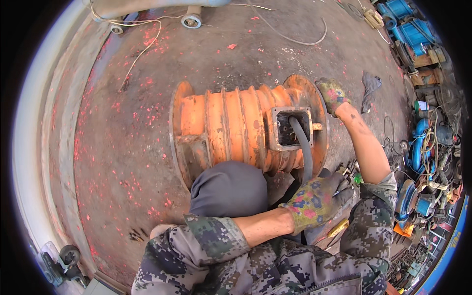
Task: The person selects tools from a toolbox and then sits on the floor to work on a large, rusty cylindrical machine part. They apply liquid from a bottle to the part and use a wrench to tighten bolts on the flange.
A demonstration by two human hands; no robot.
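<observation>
An orange ribbed metal cylinder (231,123) with flanges at both ends lies on its side, its paint chipped. From an open square box (285,125) on it, a thick grey hose (304,147) runs down toward my body. My left hand (312,204), in a flowered glove, reaches across to the lower part of that hose and is closed around it, its fingertips partly hard to make out. My right hand (333,97), gloved likewise, grips the rim of the cylinder's right flange (319,135). My grey-clad knee (226,189) is against the near side.
Blue pumps (418,145), motor parts and coiled cables crowd the right side. A grey rag (369,91) lies beyond my right hand. Blue wheeled equipment (191,20) and loose wires are at the back. A ledge (64,132) runs along the left; small tools (137,235) lie lower left.
</observation>
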